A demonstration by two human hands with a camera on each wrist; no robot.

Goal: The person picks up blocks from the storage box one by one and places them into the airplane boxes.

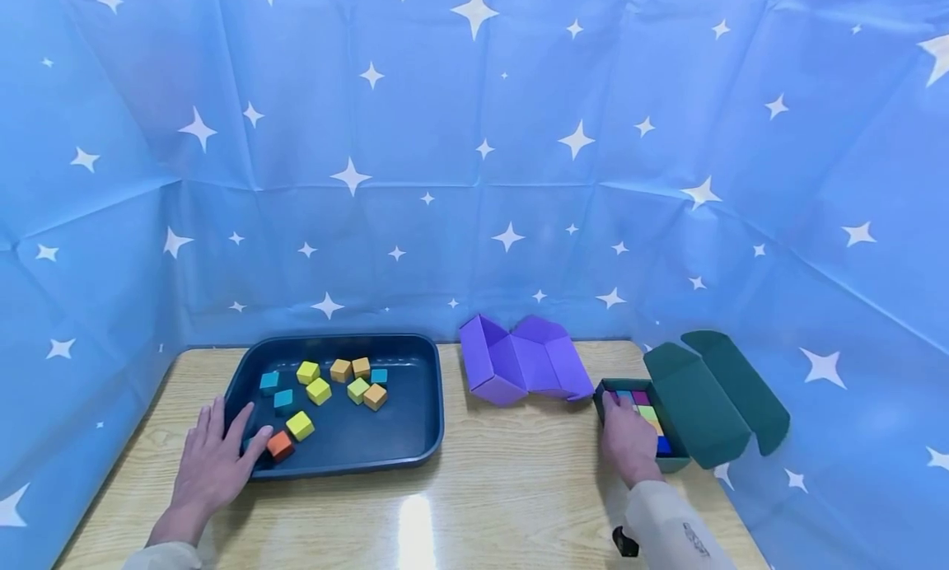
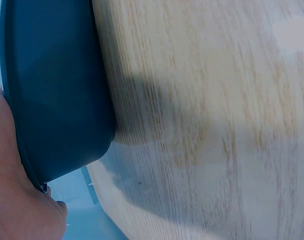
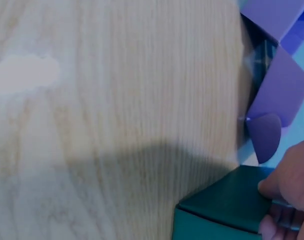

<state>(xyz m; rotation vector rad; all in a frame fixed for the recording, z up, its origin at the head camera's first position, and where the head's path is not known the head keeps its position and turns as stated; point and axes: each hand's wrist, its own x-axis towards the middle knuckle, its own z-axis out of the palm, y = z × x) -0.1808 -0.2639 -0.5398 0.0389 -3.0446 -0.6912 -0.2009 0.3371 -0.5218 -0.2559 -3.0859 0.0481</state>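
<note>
A person's left hand (image 1: 211, 463) lies across the left rim of a dark blue, rounded rectangular tray (image 1: 348, 455) at the lower left of the head camera's frame, fingers loosely extended and spread, the thumb close to an orange-red cube (image 1: 280, 446). At the lower right, the right hand (image 1: 630, 438) reaches down into an open dark green cardboard box (image 1: 673, 464) with its lid and flap (image 1: 700, 401) folded out to the right; whether its fingertips pinch a block cannot be told, the hand hiding them. Inside the box, packed blocks show magenta, teal, lime, orange and, nearest the bottom of the frame, a blue block (image 1: 663, 445).

Scattered over the left and middle of the tray are bright yellow cubes (image 1: 300, 425), light orange cubes (image 1: 375, 397), a yellow-green cube (image 1: 358, 390) and teal cubes (image 1: 284, 402), one of them at the upper middle beside the light orange pair. Right of centre, an unfolded purple cardboard box (image 1: 526, 360) stands between tray and green box on a pale wood-grain table (image 1: 511, 496). Behind hangs a creased blue backdrop (image 1: 415, 125) printed with white four-pointed stars. A light sleeve (image 1: 670, 525) covers the right forearm.
</note>
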